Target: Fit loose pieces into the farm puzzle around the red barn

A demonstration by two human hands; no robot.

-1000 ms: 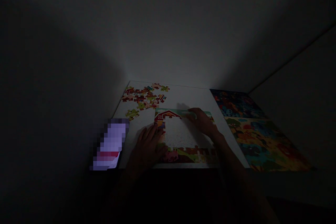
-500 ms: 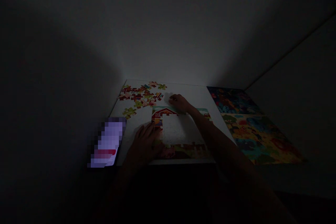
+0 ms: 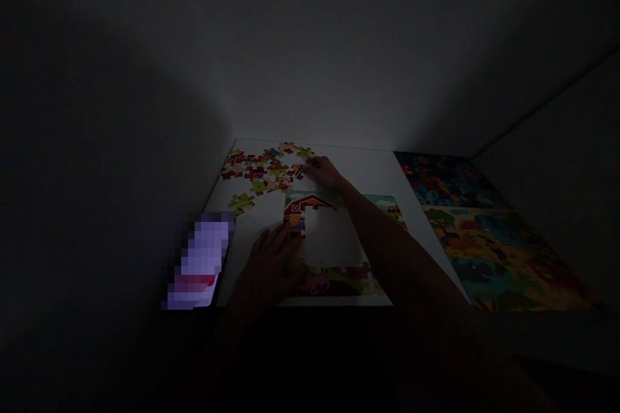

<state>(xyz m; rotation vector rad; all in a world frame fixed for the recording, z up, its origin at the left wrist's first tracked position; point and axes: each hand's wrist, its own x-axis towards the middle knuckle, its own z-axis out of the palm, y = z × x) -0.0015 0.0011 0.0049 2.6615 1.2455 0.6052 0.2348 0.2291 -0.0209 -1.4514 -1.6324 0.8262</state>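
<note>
A partly assembled jigsaw puzzle [image 3: 310, 201] with a red barn lies on the white board, its pieces forming a frame round a bare middle. My left hand [image 3: 274, 255] rests flat across the puzzle's left side, fingers stretched out and slightly apart. Above the puzzle's top edge, my right hand [image 3: 322, 171] has its fingers bent together at a striped puzzle piece [image 3: 298, 172], which it partly covers. That piece lies at the right end of a spread of loose puzzle pieces [image 3: 256, 173]. Dim light blurs the exact finger contact.
Left of the board's front corner is a lit phone [image 3: 203, 261], its screen pixelated. To the right lie a dark blue picture [image 3: 438, 181] and a yellow-green animal picture [image 3: 498, 251]. A pale wall [image 3: 314, 77] rises behind the white board [image 3: 363, 164].
My right hand has moved left to the striped piece, which it was apart from before. My left hand stays on the puzzle. The view has shifted slightly.
</note>
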